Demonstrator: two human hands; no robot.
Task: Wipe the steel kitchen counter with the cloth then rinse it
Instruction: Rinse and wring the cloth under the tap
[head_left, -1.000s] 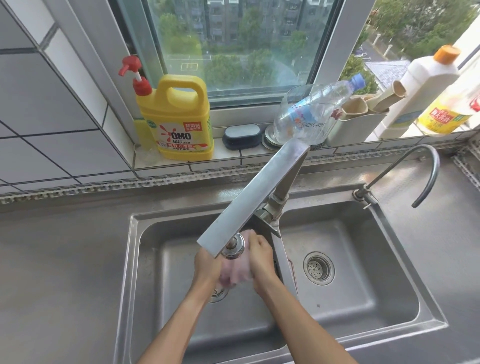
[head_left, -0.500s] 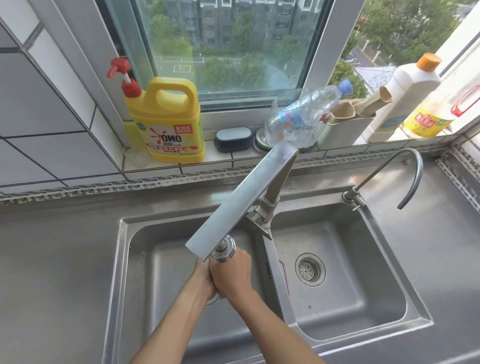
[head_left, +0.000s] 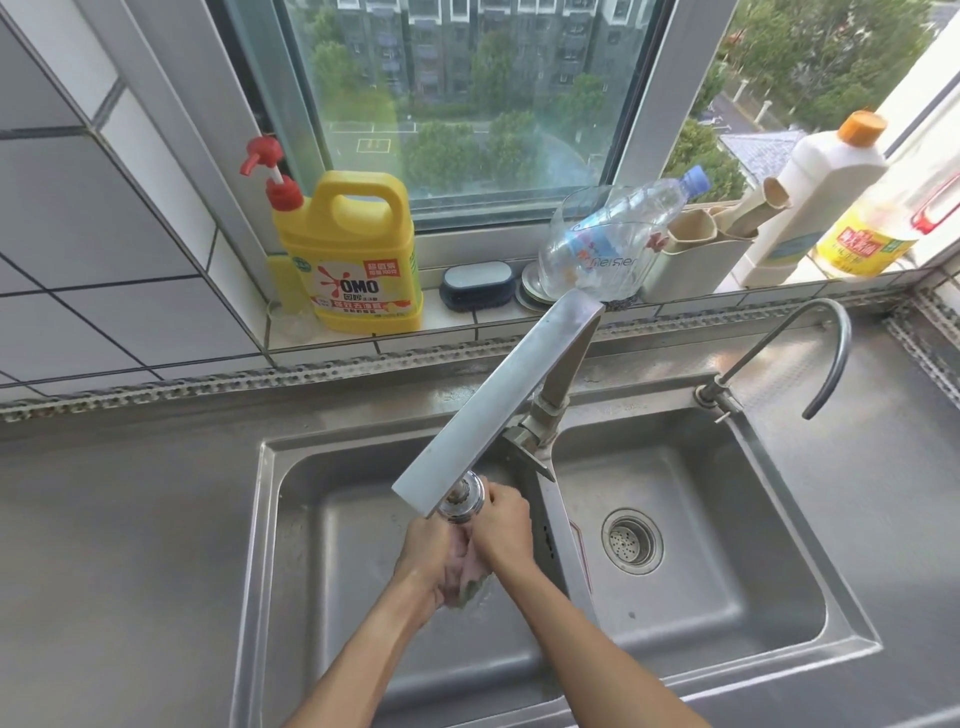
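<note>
Cloth (head_left: 467, 569) sits squeezed between my left hand (head_left: 423, 553) and right hand (head_left: 503, 525), both curled around it under the tap head (head_left: 462, 500), over the left basin (head_left: 332, 571) at six o'clock.

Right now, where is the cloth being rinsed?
In the head view the cloth is bunched between the left hand and right hand, over the sink's left basin, just below the faucet head.

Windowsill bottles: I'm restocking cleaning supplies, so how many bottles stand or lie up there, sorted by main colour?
Yellow: 2, the pump jug and the labelled bottle far right
White: 1, the orange-capped bottle
Clear: 1, the blue-capped water bottle, lying tilted
Total: 4
</note>
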